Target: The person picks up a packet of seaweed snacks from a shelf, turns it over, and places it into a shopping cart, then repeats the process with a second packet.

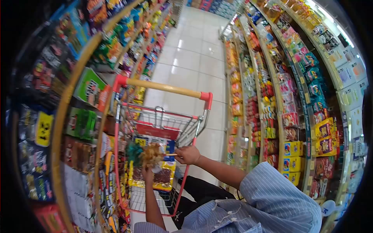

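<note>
My right hand is closed around the thin wooden stick of a feather duster, which points left over a shopping cart. The duster's head is brown and fluffy, with a dark teal tuft beside it at the left. My left hand is raised against the underside of the brown head and seems to grip it; its fingers are partly hidden. A small pale piece shows beside that hand. Below and behind, a yellow-edged pack with a dark red middle lies in the cart's wire basket.
The cart's wooden handle has red end pieces. Shelves of snack packets stand close on the left. More shelves with bags and yellow packs line the right. A white tiled aisle runs ahead between them.
</note>
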A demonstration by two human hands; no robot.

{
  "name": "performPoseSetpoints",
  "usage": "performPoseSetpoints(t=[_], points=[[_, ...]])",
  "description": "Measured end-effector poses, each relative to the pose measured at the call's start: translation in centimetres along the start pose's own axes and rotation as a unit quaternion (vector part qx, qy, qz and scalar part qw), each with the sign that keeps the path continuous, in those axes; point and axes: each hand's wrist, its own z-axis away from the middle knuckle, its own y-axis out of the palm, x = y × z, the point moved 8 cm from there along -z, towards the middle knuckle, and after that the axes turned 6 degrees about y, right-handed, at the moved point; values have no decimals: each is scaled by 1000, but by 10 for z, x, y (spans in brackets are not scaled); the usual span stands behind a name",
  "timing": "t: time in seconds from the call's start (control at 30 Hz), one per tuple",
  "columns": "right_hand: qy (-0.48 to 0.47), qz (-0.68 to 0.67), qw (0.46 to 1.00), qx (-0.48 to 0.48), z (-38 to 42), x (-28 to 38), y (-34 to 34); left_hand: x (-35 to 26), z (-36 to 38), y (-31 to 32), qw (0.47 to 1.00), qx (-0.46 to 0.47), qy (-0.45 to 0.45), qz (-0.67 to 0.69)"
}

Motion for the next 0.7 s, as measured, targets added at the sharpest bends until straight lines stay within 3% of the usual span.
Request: performPoseSetpoints(t=[0.03,0.1,0.13,0.17,0.23,0.3,0.37,0.47,0.5,0.57,0.63,0.67,0.7], points=[[19,-1,1000,14,1,-3,1,22,18,-10,994,-17,-18,110],[36,-7,999,20,2,-8,3,13,75,-16,923,-44,-82,374],[32,-13,999,11,2,-8,3,-7,105,-18,911,-18,-105,397],[43,-12,999,24,3,-7,3,-8,123,-28,900,-35,-89,425],[58,1,997,43,2,-8,4,-77,168,-34,867,-67,-36,492],[47,15,998,38,-1,-6,0,-91,190,-46,849,-85,-31,521],[101,44,988,107,0,-12,6,-123,206,-53,828,-116,-9,548],[162,26,983,87,1,-19,10,-165,209,-71,770,-72,77,629],[140,37,988,61,-1,-20,16,-188,215,-79,788,-77,111,600],[142,25,987,67,-2,-7,11,-233,226,-84,730,-7,121,673],[178,-139,973,48,-4,2,22,-267,239,-94,723,2,128,678],[230,-226,946,44,1,9,29,-285,244,-99,693,36,139,706],[170,-312,934,-39,9,54,-14,-293,249,-106,677,57,126,723]])
